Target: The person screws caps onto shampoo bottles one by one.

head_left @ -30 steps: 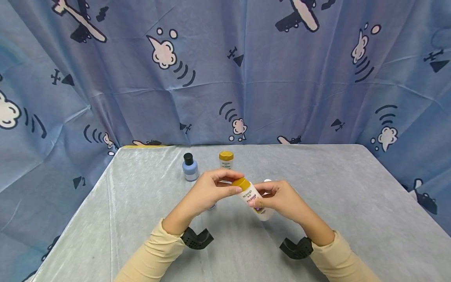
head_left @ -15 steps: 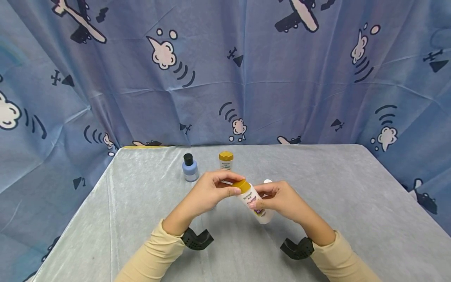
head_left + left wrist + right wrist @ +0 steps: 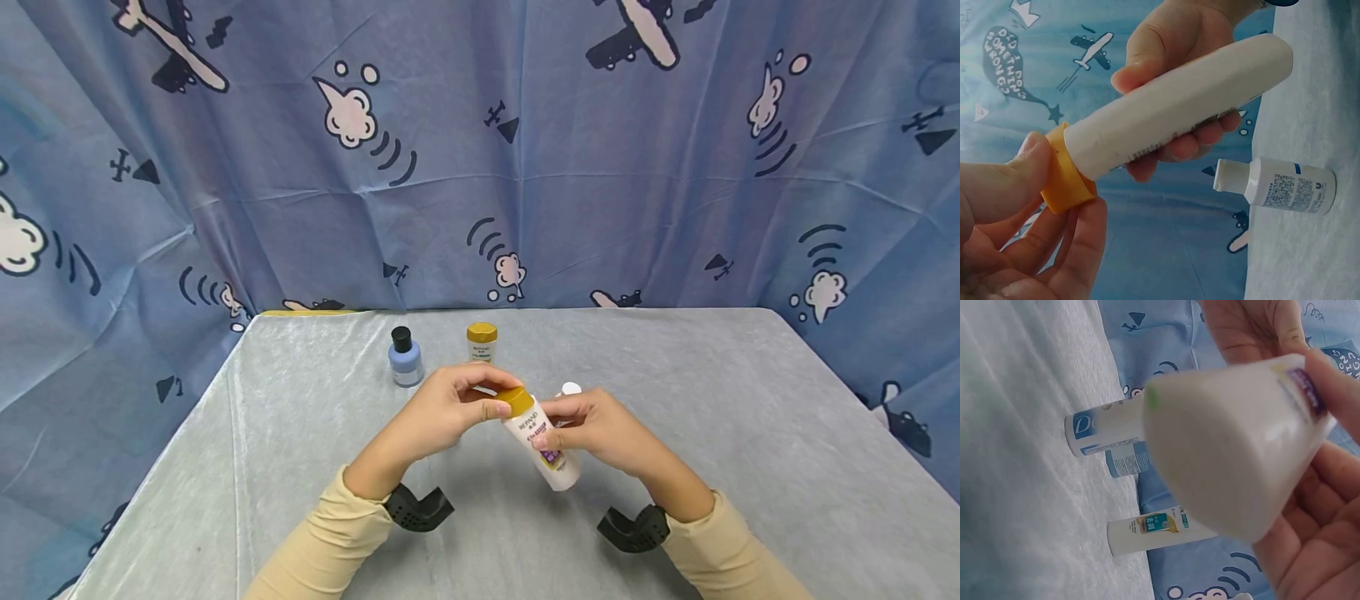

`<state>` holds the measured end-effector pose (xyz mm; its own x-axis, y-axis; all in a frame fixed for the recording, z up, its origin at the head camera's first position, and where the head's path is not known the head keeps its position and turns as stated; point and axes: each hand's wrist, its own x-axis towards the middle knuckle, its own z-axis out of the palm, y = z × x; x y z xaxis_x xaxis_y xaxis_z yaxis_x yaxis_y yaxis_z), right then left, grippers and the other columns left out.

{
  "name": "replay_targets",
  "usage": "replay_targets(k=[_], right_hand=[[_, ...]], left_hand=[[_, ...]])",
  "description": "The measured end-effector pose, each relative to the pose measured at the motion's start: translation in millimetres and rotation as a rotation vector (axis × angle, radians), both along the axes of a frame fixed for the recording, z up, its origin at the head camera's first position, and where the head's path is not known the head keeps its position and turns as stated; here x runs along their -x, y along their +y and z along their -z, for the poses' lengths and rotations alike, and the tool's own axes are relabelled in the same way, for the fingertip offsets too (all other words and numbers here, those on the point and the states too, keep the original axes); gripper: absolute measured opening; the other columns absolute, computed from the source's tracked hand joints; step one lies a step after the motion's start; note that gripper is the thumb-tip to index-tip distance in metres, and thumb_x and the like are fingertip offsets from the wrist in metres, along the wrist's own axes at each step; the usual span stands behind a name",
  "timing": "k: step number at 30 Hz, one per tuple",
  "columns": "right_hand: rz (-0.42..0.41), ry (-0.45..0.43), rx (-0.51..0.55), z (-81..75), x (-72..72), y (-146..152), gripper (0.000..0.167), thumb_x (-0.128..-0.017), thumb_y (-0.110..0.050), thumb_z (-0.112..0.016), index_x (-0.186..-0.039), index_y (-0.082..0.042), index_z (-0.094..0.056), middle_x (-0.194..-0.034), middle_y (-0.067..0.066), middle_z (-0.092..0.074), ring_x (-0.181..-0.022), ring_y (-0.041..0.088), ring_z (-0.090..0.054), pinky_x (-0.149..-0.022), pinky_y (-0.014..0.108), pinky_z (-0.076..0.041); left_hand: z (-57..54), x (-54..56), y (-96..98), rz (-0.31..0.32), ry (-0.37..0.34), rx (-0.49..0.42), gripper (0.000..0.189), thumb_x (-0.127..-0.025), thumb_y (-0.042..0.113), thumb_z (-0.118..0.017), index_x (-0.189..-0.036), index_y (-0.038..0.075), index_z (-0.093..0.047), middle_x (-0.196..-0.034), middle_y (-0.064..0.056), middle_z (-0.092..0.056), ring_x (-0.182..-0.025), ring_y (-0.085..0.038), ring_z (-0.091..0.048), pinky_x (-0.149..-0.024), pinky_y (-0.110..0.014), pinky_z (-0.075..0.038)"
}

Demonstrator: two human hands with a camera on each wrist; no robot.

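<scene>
A white shampoo bottle (image 3: 547,454) with a gold cap (image 3: 516,400) is held tilted above the table, its cap end up and to the left. My left hand (image 3: 459,404) pinches the cap between thumb and fingers. Around the bottle's body my right hand (image 3: 596,427) is curled, with the thumb on the label side. The left wrist view shows the cap (image 3: 1067,172) seated against the white body (image 3: 1179,103), with no gap visible. In the right wrist view the bottle's base (image 3: 1210,456) faces the camera and is blurred.
Behind the hands stand a blue bottle with a black cap (image 3: 406,362) and another gold-capped bottle (image 3: 482,340). A white-capped bottle (image 3: 1294,187) stands behind the right hand. A white and blue bottle (image 3: 1100,428) shows in the right wrist view. A patterned curtain (image 3: 480,167) hangs behind the table.
The held bottle's base has swung down and toward me, so it now tilts more steeply. Both hands stay nearly in place and keep hold of the cap and body.
</scene>
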<state>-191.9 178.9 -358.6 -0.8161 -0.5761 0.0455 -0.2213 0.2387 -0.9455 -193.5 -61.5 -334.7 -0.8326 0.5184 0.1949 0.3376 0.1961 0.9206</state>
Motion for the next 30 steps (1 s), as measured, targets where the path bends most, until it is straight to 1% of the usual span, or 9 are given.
replay_targets(k=[2,7,10,13,17,20,24,27,30], right_hand=[[-0.021,-0.014,0.017,1.3,0.9,1,0.042,-0.087,-0.011,-0.075,-0.120,0.013,-0.065,-0.100,0.018,-0.075,-0.081,0.007,-0.069,-0.074,0.028,-0.060],[-0.075,-0.041,0.044,2.9,1.5,4,0.044,-0.089,-0.012,-0.074,-0.120,0.017,-0.062,-0.094,-0.008,-0.076,-0.081,0.005,-0.068,-0.074,0.026,-0.059],[-0.077,-0.043,0.051,1.3,0.2,4,0.044,-0.089,-0.010,-0.073,-0.120,0.018,-0.061,-0.093,-0.012,-0.074,-0.081,0.005,-0.067,-0.074,0.026,-0.059],[0.007,-0.028,0.036,-2.3,-2.6,1,0.043,-0.087,-0.010,-0.075,-0.120,0.015,-0.064,-0.094,-0.004,-0.074,-0.080,0.007,-0.068,-0.072,0.027,-0.059],[0.203,0.018,-0.003,-4.9,-7.6,-7,0.043,-0.083,-0.018,-0.081,-0.118,0.003,-0.070,-0.098,0.013,-0.074,-0.077,0.013,-0.071,-0.067,0.030,-0.061],[0.305,0.079,-0.013,-2.8,-10.4,-13,0.041,-0.080,-0.019,-0.084,-0.116,-0.002,-0.073,-0.102,0.019,-0.074,-0.077,0.016,-0.072,-0.063,0.030,-0.061],[0.371,0.196,-0.030,1.5,-11.8,-18,0.038,-0.079,-0.016,-0.085,-0.112,-0.003,-0.074,-0.103,0.017,-0.075,-0.080,0.016,-0.072,-0.060,0.027,-0.060],[0.400,0.280,-0.051,4.5,-11.4,-19,0.036,-0.078,-0.015,-0.085,-0.110,-0.004,-0.075,-0.102,0.015,-0.076,-0.083,0.019,-0.072,-0.060,0.024,-0.060],[0.412,0.359,-0.065,7.5,-10.4,-20,0.033,-0.077,-0.013,-0.086,-0.108,-0.004,-0.076,-0.099,0.012,-0.077,-0.083,0.021,-0.073,-0.064,0.024,-0.060]], left_hand=[[0.3,0.4,-0.6,0.020,0.003,0.000,0.027,-0.090,0.007,-0.070,-0.117,0.002,-0.070,-0.118,-0.015,-0.069,-0.100,-0.017,-0.070,-0.085,-0.025,-0.058],[0.3,0.3,-1.8,0.072,0.018,-0.026,0.027,-0.090,0.004,-0.069,-0.117,-0.001,-0.068,-0.118,-0.018,-0.068,-0.103,-0.021,-0.070,-0.085,-0.026,-0.059],[0.6,0.0,-1.7,0.075,0.011,-0.039,0.027,-0.091,0.004,-0.068,-0.117,-0.001,-0.069,-0.119,-0.017,-0.068,-0.103,-0.022,-0.070,-0.086,-0.026,-0.059],[1.2,0.5,-0.7,0.024,-0.030,-0.062,0.029,-0.091,0.008,-0.070,-0.120,0.001,-0.069,-0.122,-0.015,-0.068,-0.101,-0.021,-0.070,-0.088,-0.028,-0.058],[3.5,1.9,2.7,-0.119,-0.143,-0.080,0.039,-0.088,0.016,-0.076,-0.125,0.009,-0.069,-0.126,-0.009,-0.069,-0.103,-0.017,-0.070,-0.092,-0.031,-0.057],[6.1,2.6,7.0,-0.223,-0.217,-0.077,0.045,-0.085,0.022,-0.080,-0.127,0.013,-0.067,-0.123,-0.006,-0.070,-0.106,-0.016,-0.068,-0.092,-0.031,-0.057],[9.5,2.8,14.0,-0.299,-0.260,-0.123,0.047,-0.084,0.021,-0.081,-0.124,0.006,-0.063,-0.119,-0.010,-0.068,-0.105,-0.015,-0.066,-0.091,-0.030,-0.057],[10.6,2.0,18.7,-0.323,-0.269,-0.170,0.044,-0.084,0.017,-0.081,-0.119,0.002,-0.059,-0.115,-0.013,-0.068,-0.100,-0.015,-0.067,-0.088,-0.029,-0.057],[11.1,0.6,21.5,-0.341,-0.255,-0.185,0.039,-0.083,0.015,-0.081,-0.114,0.001,-0.061,-0.111,-0.014,-0.070,-0.097,-0.015,-0.068,-0.086,-0.029,-0.057]])
